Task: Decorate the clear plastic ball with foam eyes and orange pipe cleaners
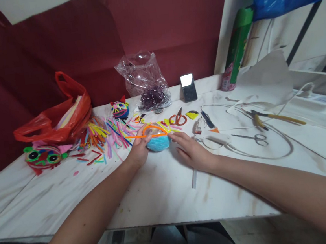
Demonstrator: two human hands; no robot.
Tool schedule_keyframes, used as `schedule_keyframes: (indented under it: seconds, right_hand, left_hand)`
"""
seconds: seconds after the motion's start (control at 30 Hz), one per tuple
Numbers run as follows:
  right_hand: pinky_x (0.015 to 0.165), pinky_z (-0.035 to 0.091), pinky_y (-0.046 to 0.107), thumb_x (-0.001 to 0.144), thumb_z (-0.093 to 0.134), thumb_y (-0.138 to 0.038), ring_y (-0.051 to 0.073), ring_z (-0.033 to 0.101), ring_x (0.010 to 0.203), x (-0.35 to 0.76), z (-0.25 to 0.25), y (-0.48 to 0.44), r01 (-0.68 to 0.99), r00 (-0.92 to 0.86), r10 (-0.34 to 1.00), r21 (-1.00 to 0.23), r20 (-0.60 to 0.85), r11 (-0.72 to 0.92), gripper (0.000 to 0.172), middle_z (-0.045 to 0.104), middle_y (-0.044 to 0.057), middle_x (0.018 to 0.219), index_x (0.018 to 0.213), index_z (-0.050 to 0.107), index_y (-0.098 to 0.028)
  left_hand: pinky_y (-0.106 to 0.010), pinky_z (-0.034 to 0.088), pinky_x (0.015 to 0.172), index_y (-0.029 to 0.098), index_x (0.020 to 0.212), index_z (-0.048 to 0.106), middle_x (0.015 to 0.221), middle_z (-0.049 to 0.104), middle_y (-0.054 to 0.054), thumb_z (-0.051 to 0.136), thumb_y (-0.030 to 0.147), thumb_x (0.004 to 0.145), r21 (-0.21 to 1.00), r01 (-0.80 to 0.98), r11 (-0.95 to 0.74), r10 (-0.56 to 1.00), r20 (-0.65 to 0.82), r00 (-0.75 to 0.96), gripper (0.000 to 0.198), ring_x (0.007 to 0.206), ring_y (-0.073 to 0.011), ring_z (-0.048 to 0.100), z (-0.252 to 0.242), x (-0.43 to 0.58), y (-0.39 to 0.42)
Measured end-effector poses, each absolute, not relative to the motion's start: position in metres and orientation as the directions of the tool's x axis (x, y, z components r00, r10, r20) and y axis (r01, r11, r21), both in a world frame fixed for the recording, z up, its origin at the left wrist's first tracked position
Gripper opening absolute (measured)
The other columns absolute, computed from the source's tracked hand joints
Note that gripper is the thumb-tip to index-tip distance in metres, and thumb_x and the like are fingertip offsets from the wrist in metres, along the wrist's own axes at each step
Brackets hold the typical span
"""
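Note:
A ball sits on the table between my hands, its lower half wrapped in light blue pipe cleaner and its upper part clear. An orange pipe cleaner crosses the ball's front and loops over its top, one end sticking out to the left. My left hand grips the ball's left side, thumb pressing the orange strand. On the other side, my right hand pinches that strand with thumb and fingertips at the ball's right edge. Beneath my right wrist a translucent glue stick lies on the table.
Loose pipe cleaners, a decorated animal ball and a red bag are left. Orange-handled scissors lie behind the ball. A white glue gun, small scissors, pliers and looping cables are right.

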State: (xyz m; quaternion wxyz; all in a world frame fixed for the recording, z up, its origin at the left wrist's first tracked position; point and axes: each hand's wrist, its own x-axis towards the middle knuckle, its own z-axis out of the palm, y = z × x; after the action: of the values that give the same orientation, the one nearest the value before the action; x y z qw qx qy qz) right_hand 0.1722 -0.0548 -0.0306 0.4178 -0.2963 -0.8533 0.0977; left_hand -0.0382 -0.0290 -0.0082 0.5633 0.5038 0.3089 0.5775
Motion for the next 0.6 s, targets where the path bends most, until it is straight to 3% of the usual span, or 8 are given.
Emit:
schedule_keyframes:
  seconds: [0.2, 0.4, 0.6]
  right_hand:
    - [0.097, 0.049, 0.048, 0.083, 0.043, -0.007, 0.027, 0.051, 0.119, 0.172, -0.033, -0.052, 0.442, -0.483, 0.561, -0.366, 0.672, 0.819, 0.064, 0.049, 0.015, 0.125, 0.143, 0.036, -0.025]
    - [0.100, 0.046, 0.048, 0.082, 0.044, -0.007, 0.026, 0.051, 0.120, 0.172, -0.035, -0.051, 0.409, -0.466, 0.590, -0.431, 0.660, 0.805, 0.059, 0.049, 0.015, 0.126, 0.139, 0.040, -0.022]
    - [0.098, 0.048, 0.045, 0.081, 0.048, -0.011, 0.025, 0.055, 0.117, 0.181, -0.009, -0.049, 0.485, -0.458, 0.643, -0.434, 0.614, 0.760, 0.053, 0.054, 0.014, 0.125, 0.133, 0.047, -0.019]
  left_hand:
    - [-0.044, 0.045, 0.100, 0.028, 0.136, 0.044, 0.128, 0.060, -0.008, 0.069, 0.030, 0.072, 0.940, -0.294, -0.172, 0.965, 0.221, 0.142, 0.068, 0.119, -0.0278, 0.055, -0.007, -0.036, -0.030]
    - [-0.043, 0.044, 0.101, 0.027, 0.135, 0.045, 0.129, 0.059, -0.007, 0.069, 0.027, 0.072, 0.938, -0.299, -0.177, 0.969, 0.219, 0.113, 0.068, 0.117, -0.0263, 0.056, -0.007, -0.034, -0.029]
    - [-0.039, 0.044, 0.101, 0.027, 0.134, 0.046, 0.129, 0.060, -0.007, 0.070, 0.025, 0.071, 0.943, -0.257, -0.210, 0.969, 0.235, 0.074, 0.067, 0.116, -0.0235, 0.057, -0.011, -0.037, -0.023]
